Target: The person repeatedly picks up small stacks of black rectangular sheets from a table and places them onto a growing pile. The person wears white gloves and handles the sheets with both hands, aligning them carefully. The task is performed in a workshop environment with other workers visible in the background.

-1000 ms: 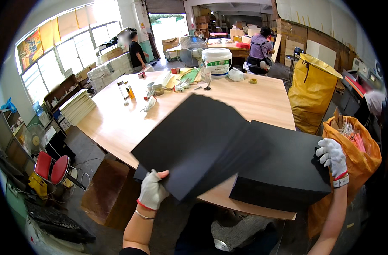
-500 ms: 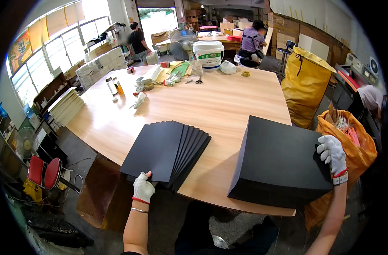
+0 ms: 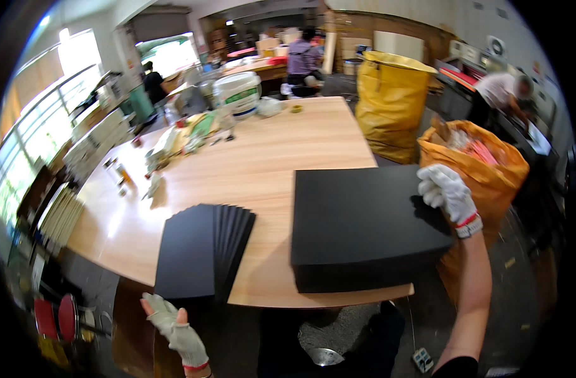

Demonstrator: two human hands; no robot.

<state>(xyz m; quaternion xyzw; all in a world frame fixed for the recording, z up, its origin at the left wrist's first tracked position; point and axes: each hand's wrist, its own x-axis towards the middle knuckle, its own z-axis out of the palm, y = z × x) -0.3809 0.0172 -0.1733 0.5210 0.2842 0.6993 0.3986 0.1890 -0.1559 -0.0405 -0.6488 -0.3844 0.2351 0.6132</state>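
the fanned black sheets (image 3: 187, 252) lie on the table (image 3: 288, 142) just beyond the left hand (image 3: 182, 332), whose fingers are spread, thumb apart; whether they touch the near corner, i cannot tell. the right hand (image 3: 444, 190) rests on the right side of the thick black stack (image 3: 363, 220), fingers bent and close together; whether they pinch any sheets, i cannot tell. the sheets are flat, matt and stepped along their right side; the stack is squared, near the table's front edge. an orange bag (image 3: 503, 179) stands close behind the right hand; a white bucket (image 3: 237, 94) stands farther back.
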